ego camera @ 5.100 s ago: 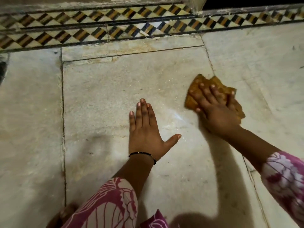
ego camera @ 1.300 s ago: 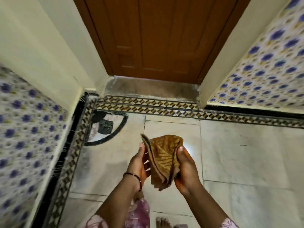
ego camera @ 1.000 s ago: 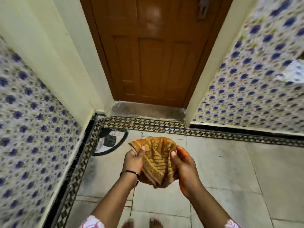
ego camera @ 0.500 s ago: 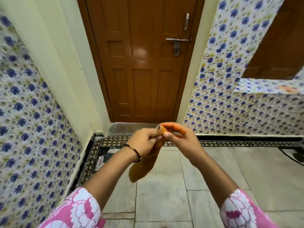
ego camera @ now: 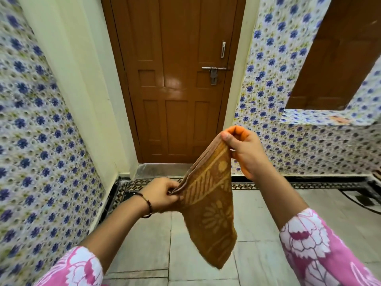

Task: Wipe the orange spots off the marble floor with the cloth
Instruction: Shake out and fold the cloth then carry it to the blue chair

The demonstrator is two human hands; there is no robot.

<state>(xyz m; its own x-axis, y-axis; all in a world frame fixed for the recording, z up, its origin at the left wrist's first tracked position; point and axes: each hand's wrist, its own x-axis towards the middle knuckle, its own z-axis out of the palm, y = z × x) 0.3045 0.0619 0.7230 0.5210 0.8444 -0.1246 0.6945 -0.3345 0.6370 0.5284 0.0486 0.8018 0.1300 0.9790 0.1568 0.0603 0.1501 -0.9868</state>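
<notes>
A: Where is the cloth (ego camera: pixel 208 205) at this moment?

B: It is held up in the air in front of a brown door (ego camera: pixel 175 79), well clear of the marble floor (ego camera: pixel 144 244). It is folded into several layers and hangs down to a point.

A: How is it gripped?

B: Its upper corner is pinched between thumb and fingers of the right hand (ego camera: pixel 245 153), which is raised higher. The stacked edges lower down are pinched by the left hand (ego camera: pixel 162 195), on whose wrist a dark bracelet (ego camera: pixel 147 205) is worn. Both hands are closed on the cloth; nothing else is held.

A: Which step is in hand, then?

B: No wiping is being done. It is judged that the cloth is being folded or straightened between passes, perhaps so that a cleaner face can be presented. Orange staining is seen on the right fingertips (ego camera: pixel 237 131).

A: Are any spots left?

B: No orange spots can be made out on the part of the floor that is visible, so it cannot be told whether the job is finished.

A: What is called for next?

B: If spots remain, the cloth must be brought down, laid flat on the marble and pressed firmly under one palm.
</notes>
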